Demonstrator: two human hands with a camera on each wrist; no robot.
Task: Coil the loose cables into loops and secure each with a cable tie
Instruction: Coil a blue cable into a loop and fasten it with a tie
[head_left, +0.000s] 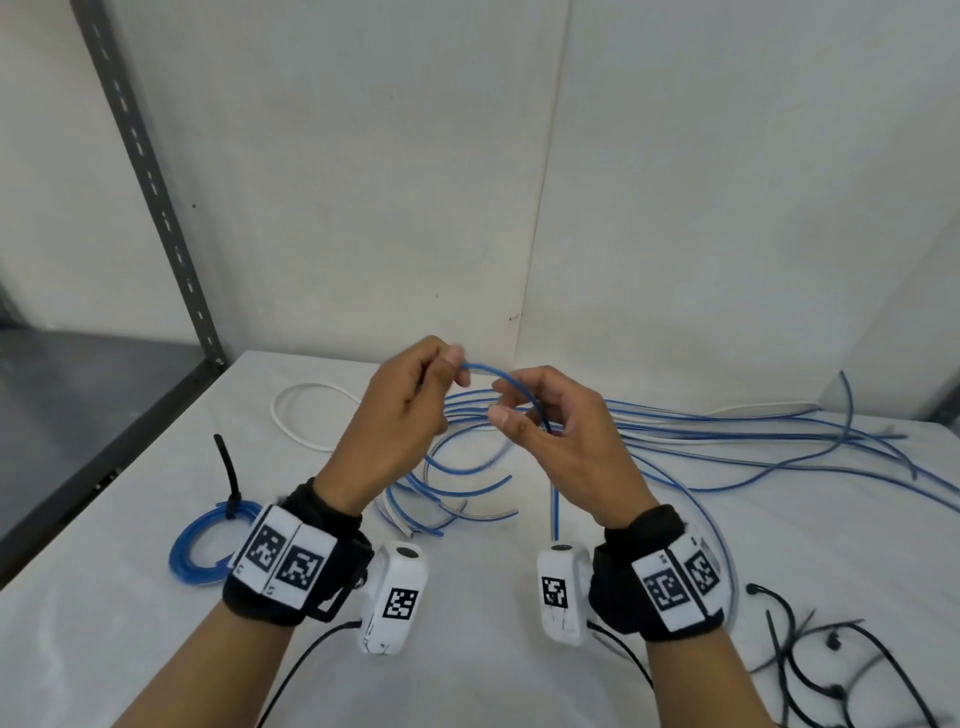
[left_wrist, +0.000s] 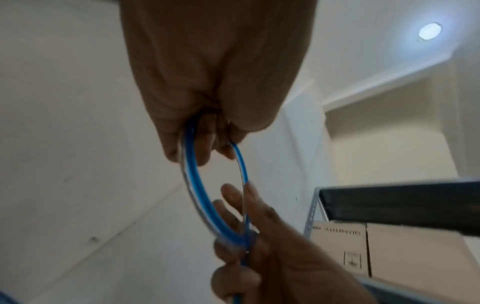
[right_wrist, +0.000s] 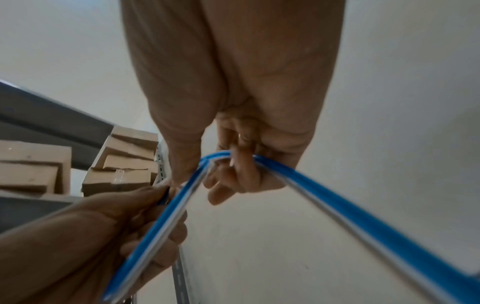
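Observation:
Both hands are raised above the white table (head_left: 467, 675) and hold one blue cable (head_left: 511, 382) bent into a loop. My left hand (head_left: 415, 395) pinches the cable's end between thumb and fingers. My right hand (head_left: 540, 421) has its fingers curled round the cable lower down. The left wrist view shows the blue cable (left_wrist: 197, 189) as an oval loop between my left hand (left_wrist: 202, 144) and my right hand (left_wrist: 246, 236). In the right wrist view the blue cable (right_wrist: 337, 207) passes under the curled fingers of my right hand (right_wrist: 241, 164), and my left hand (right_wrist: 130, 222) grips the other strand.
Several loose blue cables (head_left: 727, 441) sprawl across the table's back right. A white cable (head_left: 306, 410) curls at the back left. A coiled blue cable with a black tie (head_left: 208, 540) lies at the left. Loose black cable ties (head_left: 831, 670) lie at the front right. A grey shelf post (head_left: 156, 197) stands left.

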